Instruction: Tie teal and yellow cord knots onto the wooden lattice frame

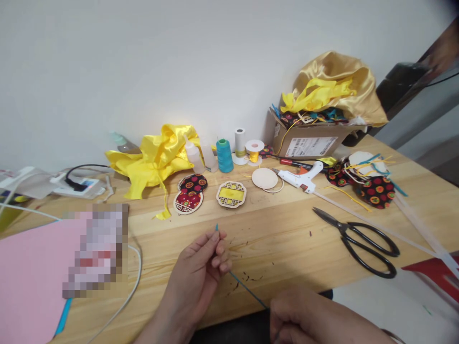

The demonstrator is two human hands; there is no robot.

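Note:
My left hand (204, 267) pinches a thin blue cord (247, 286) near its end, and the tip pokes up above my fingers. The cord runs down to the right into my right hand (308, 317), which is closed around its other part at the table's near edge. Both hands hover over the wooden table (287, 239). Beyond them lie a yellow-centred wooden lattice piece (231, 194) and a red and black patterned fabric piece (189, 195).
Black scissors (362, 239) lie to the right, with a white glue gun (299, 178) behind them. Thread spools (224, 155), yellow satin cloth (158, 160) and a cardboard box (310, 141) of scraps line the wall. Pink paper (32, 272) and a white cable (132, 282) lie at left.

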